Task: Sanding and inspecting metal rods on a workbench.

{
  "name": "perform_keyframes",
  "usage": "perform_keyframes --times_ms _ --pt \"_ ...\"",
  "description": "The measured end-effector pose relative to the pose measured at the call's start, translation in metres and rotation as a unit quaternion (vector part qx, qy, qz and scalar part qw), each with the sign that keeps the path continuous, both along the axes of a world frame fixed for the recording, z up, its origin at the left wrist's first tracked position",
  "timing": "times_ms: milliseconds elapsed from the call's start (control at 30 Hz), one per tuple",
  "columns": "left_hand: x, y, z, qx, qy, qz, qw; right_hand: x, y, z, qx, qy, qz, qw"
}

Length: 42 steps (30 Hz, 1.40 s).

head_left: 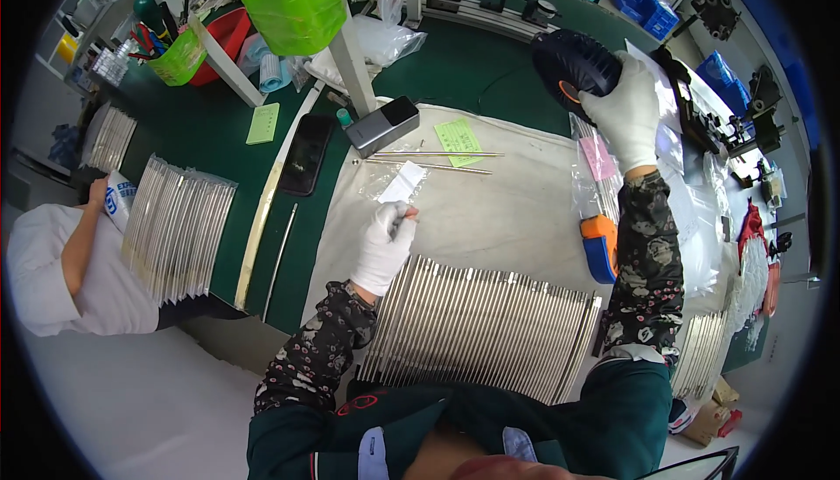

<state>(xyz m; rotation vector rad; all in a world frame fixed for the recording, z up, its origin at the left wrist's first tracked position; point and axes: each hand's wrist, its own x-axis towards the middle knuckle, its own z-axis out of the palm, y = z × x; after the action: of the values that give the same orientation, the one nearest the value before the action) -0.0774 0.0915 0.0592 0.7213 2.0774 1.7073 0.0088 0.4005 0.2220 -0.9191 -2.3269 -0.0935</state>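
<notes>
**Two gloved hands over a bed of metal rods**

Nearest the body: a row of thin metal rods (481, 327) is lying side by side on a pale cloth (499, 209), ends roughly lined up, probably so each can be picked off in turn without rolling.

Left hand (385, 244), white-gloved, is resting at the far left end of that row, fingers curled closed and pinching a small pale slip or clear bag (404, 184) that is sticking up beyond the fingertips. The slip is in the hand, not on the cloth.

Right hand (628, 111), also gloved, is reaching well out to the right and wrapping closed around a dark round handheld device (573, 64) with an orange detail, lifting it clear of the table (455, 69). An orange-and-blue tool (600, 248) is lying under that forearm.

Farther out: two loose rods (429, 160) and a green note (459, 139) are lying on the cloth, a black phone (307, 154) just off its edge. At far left another person's arm (77, 244) is working beside a second rod stack (175, 226).
</notes>
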Motion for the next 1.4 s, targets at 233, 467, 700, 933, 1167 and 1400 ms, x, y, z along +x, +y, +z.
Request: perform_keyframes --times_ms 233,467,700,933,1167,1400 --pt "0.030 0.078 0.074 0.098 -0.308 -0.164 0.932 0.056 -0.077 -0.050 -0.031 0.047 0.070 0.996" --pt "0.046 0.083 0.079 0.095 -0.369 -0.081 0.921 0.068 -0.147 -0.082 -0.088 0.060 0.061 0.992" --pt "0.044 0.074 0.076 0.147 -0.403 -0.031 0.903 0.085 -0.186 -0.089 -0.150 0.049 0.122 0.980" --pt "0.037 0.065 0.070 0.157 -0.379 -0.025 0.912 0.100 -0.163 -0.107 -0.200 0.201 0.256 0.924" --pt "0.040 0.064 0.071 0.141 -0.349 -0.021 0.926 0.098 -0.136 -0.125 -0.339 0.280 0.167 0.883" --pt "0.039 0.061 0.073 0.139 -0.386 -0.043 0.911 0.107 -0.134 -0.126 -0.457 0.192 0.109 0.862"
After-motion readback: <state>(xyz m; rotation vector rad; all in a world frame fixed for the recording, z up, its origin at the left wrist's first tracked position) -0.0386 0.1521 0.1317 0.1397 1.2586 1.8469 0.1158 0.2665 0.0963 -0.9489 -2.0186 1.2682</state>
